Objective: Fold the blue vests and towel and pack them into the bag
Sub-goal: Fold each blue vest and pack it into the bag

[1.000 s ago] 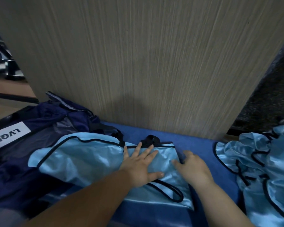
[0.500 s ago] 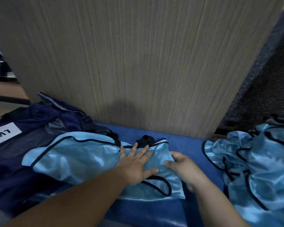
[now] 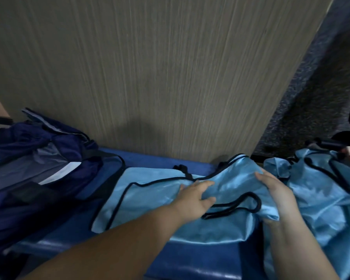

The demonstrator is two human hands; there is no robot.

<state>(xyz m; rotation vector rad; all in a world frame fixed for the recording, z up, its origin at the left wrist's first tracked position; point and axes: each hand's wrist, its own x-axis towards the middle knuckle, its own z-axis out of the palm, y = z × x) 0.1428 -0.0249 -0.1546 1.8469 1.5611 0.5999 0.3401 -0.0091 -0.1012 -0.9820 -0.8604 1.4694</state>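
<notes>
Grip note: my left hand [image 3: 196, 197] pinches a fold of the vest [image 3: 156, 190] at its middle; my right hand [image 3: 277, 190] grips its right edge. Vest lies spread on mat [image 3: 190, 257]. Bag [image 3: 38, 164] left of vest, heap [image 3: 327, 188] of vests right, panel [image 3: 170, 77] behind.

VIEWS: one, head-worn, wide-angle | POSITION: above near edge of worktop [image 3: 190, 263] | FACING: forward and down, toward upright wood-grain panel [image 3: 170, 67] in upper frame | RANGE: close; vest [image 3: 160, 199] fills lower centre, forearms [image 3: 109, 249] enter from bottom edge
</notes>
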